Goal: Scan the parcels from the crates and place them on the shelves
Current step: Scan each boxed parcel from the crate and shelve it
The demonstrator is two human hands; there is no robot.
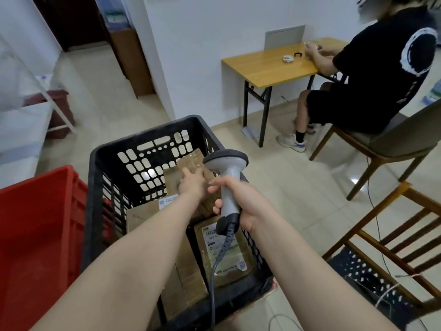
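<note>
Reaching into the black crate

We stand over it, the red crate just beside its left wall. Brown parcels lie inside it. Our left hand rests on the far parcel, fingers stretched out. Our right hand grips the grey scanner by its handle above the labelled parcel, head pointing away.

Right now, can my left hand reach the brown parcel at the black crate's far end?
Likely yes: the left hand touches that brown parcel; the black crate is open-topped, the scanner held aside.
</note>
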